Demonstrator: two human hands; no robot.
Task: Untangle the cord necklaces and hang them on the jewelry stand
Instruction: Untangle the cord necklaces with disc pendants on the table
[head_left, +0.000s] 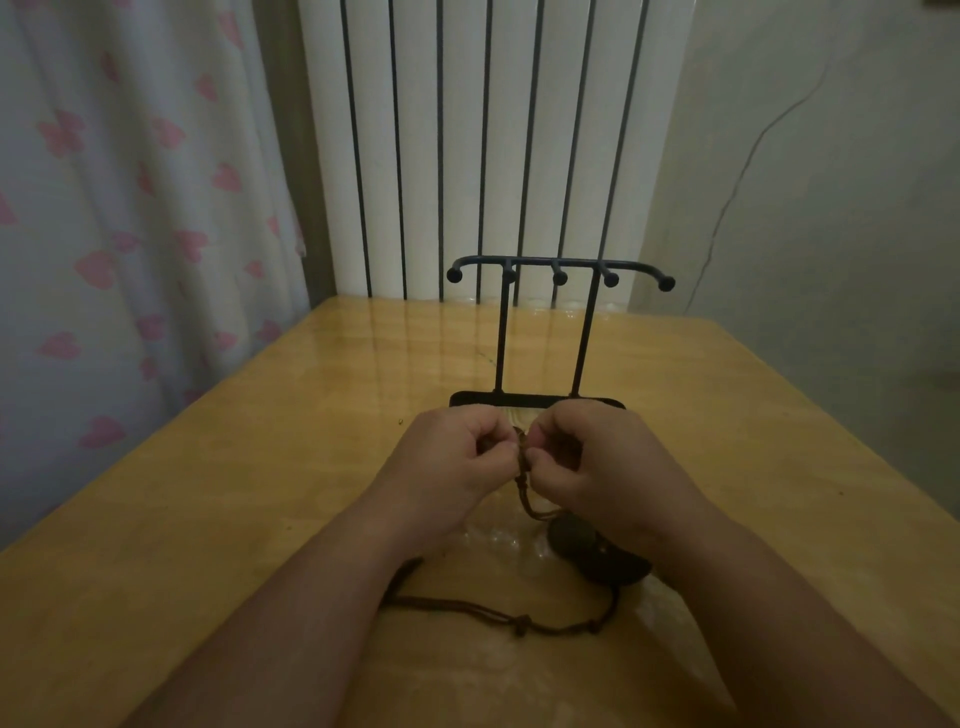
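Note:
A black jewelry stand (540, 332) with two posts and several knobbed hooks stands on the wooden table (260, 493), nothing hanging on it. Just in front of its base, my left hand (457, 457) and my right hand (597, 457) are side by side, both pinching a brown cord necklace (522, 488) between thumb and fingers. The cord drops from my fingers to dark pendants (597, 551) lying on the table, partly hidden under my right wrist. More brown cord (519, 618) with knots loops across the table between my forearms.
A white radiator (493, 145) stands behind the table's far edge. A curtain with pink hearts (130, 234) hangs on the left. A plain wall (831, 208) is on the right. A tiny speck (401, 421) lies on the table left of my hands.

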